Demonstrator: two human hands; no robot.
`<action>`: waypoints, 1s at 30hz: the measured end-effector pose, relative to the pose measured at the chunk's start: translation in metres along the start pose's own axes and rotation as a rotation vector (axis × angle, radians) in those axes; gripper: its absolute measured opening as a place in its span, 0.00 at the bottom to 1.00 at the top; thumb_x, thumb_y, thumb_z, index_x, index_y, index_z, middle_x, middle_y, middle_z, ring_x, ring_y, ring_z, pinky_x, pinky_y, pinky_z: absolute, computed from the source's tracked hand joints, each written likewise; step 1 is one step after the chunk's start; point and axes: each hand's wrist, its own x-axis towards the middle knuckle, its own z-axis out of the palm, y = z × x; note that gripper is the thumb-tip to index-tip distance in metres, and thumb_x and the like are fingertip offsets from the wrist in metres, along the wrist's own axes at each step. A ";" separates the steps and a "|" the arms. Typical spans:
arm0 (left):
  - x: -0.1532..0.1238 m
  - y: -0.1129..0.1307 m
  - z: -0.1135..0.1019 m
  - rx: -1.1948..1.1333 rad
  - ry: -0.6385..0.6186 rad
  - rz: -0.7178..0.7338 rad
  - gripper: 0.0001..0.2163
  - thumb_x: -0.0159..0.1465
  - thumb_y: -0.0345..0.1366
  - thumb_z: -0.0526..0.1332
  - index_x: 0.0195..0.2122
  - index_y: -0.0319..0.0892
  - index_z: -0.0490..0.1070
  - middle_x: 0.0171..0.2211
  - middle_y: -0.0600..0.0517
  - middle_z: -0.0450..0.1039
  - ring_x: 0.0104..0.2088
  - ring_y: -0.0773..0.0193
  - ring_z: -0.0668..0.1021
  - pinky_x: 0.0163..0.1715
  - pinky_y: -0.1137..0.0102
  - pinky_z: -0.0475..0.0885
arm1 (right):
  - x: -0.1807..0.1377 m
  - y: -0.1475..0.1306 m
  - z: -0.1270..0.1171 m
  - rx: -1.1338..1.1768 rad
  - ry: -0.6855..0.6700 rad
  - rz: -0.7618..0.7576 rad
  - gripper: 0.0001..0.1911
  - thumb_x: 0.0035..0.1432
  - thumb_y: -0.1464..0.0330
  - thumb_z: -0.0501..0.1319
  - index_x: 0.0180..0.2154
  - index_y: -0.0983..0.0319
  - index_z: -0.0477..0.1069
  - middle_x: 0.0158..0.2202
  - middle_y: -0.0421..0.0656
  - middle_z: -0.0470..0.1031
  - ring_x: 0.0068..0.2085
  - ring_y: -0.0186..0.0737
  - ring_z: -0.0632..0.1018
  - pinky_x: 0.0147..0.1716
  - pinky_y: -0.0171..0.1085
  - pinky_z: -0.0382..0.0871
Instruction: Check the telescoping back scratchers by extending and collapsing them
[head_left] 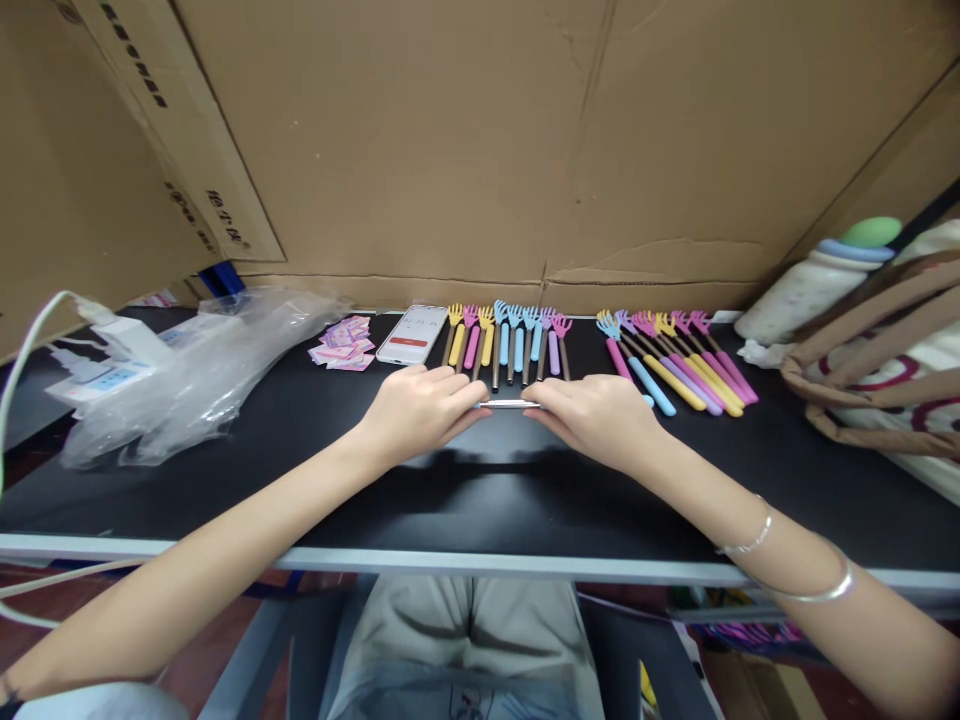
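My left hand point(420, 408) and my right hand point(596, 415) are both closed on the ends of a thin silver metal rod point(508, 404), held level above the black table. Its ends are hidden inside my fingers. Just behind my hands lies a row of hand-shaped back scratcher heads and handles point(506, 345) in yellow, pink, blue and purple, with dark rods among them. Beyond my right hand, several back scratchers point(675, 365) with dark metal shafts and coloured handles rest side by side.
A phone point(412, 335) and a pile of pink printed cards point(344, 345) lie at the back. Clear plastic bags point(217, 370) and a white power strip point(112, 375) are on the left. On the right are a white bottle point(806, 290) and a bag with brown straps point(885, 370). Cardboard point(420, 150) walls the back.
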 end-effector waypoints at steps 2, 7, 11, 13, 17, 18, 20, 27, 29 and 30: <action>0.000 -0.003 -0.001 0.009 0.004 0.002 0.15 0.70 0.41 0.51 0.29 0.42 0.69 0.22 0.54 0.71 0.25 0.66 0.72 0.25 0.69 0.55 | 0.000 0.002 -0.002 -0.049 0.030 -0.019 0.19 0.70 0.62 0.47 0.32 0.61 0.71 0.24 0.39 0.74 0.22 0.30 0.70 0.23 0.36 0.47; -0.003 -0.010 -0.003 0.029 0.019 0.027 0.14 0.70 0.41 0.53 0.29 0.43 0.68 0.22 0.56 0.71 0.25 0.67 0.72 0.24 0.69 0.55 | -0.001 0.008 -0.005 -0.178 0.140 -0.093 0.17 0.69 0.64 0.50 0.29 0.61 0.70 0.22 0.36 0.72 0.20 0.30 0.67 0.24 0.35 0.49; -0.003 -0.019 -0.008 0.057 0.010 0.039 0.14 0.70 0.41 0.53 0.29 0.42 0.68 0.22 0.56 0.71 0.25 0.67 0.72 0.24 0.70 0.55 | -0.004 0.017 -0.010 -0.269 0.167 -0.110 0.17 0.69 0.64 0.52 0.28 0.61 0.69 0.20 0.35 0.68 0.21 0.30 0.67 0.24 0.35 0.49; -0.003 -0.024 -0.011 0.070 0.015 0.050 0.15 0.70 0.41 0.52 0.28 0.42 0.69 0.22 0.55 0.71 0.24 0.67 0.72 0.23 0.70 0.55 | -0.007 0.023 -0.013 -0.305 0.169 -0.111 0.17 0.68 0.64 0.52 0.27 0.61 0.69 0.19 0.35 0.68 0.21 0.31 0.67 0.25 0.35 0.48; -0.004 -0.032 -0.014 0.096 0.038 0.073 0.16 0.71 0.41 0.51 0.28 0.43 0.69 0.22 0.56 0.72 0.24 0.68 0.73 0.23 0.71 0.56 | -0.021 0.038 -0.014 -0.345 0.178 -0.114 0.16 0.68 0.64 0.53 0.28 0.61 0.70 0.20 0.36 0.69 0.23 0.30 0.68 0.26 0.34 0.49; -0.005 -0.034 -0.014 0.108 0.038 0.081 0.16 0.70 0.41 0.51 0.28 0.44 0.70 0.22 0.56 0.72 0.25 0.68 0.73 0.24 0.71 0.57 | -0.026 0.042 -0.013 -0.352 0.180 -0.116 0.16 0.68 0.64 0.54 0.28 0.61 0.70 0.21 0.36 0.70 0.23 0.30 0.68 0.26 0.34 0.49; -0.011 -0.040 -0.014 0.151 0.032 0.102 0.15 0.70 0.41 0.52 0.27 0.44 0.69 0.22 0.56 0.71 0.25 0.67 0.73 0.24 0.71 0.58 | -0.038 0.052 -0.011 -0.360 0.171 -0.116 0.15 0.67 0.64 0.54 0.29 0.62 0.70 0.22 0.36 0.71 0.24 0.30 0.69 0.27 0.34 0.51; -0.051 -0.078 -0.019 0.342 0.006 0.166 0.13 0.68 0.40 0.56 0.27 0.44 0.69 0.21 0.56 0.71 0.26 0.67 0.73 0.25 0.71 0.58 | -0.085 0.097 -0.011 -0.435 0.000 -0.031 0.17 0.67 0.62 0.54 0.29 0.61 0.72 0.25 0.40 0.74 0.27 0.32 0.70 0.29 0.33 0.54; -0.061 -0.089 -0.021 0.385 -0.002 0.167 0.12 0.68 0.41 0.57 0.28 0.44 0.69 0.23 0.57 0.73 0.26 0.68 0.73 0.25 0.72 0.58 | -0.098 0.110 -0.011 -0.400 -0.069 0.059 0.19 0.68 0.60 0.52 0.30 0.61 0.74 0.25 0.41 0.75 0.27 0.33 0.70 0.28 0.34 0.54; -0.065 -0.093 -0.022 0.411 -0.005 0.164 0.12 0.68 0.41 0.57 0.28 0.45 0.70 0.23 0.58 0.73 0.26 0.69 0.72 0.25 0.72 0.58 | -0.104 0.117 -0.011 -0.379 -0.100 0.109 0.20 0.67 0.58 0.51 0.31 0.61 0.74 0.26 0.42 0.75 0.27 0.33 0.70 0.28 0.34 0.54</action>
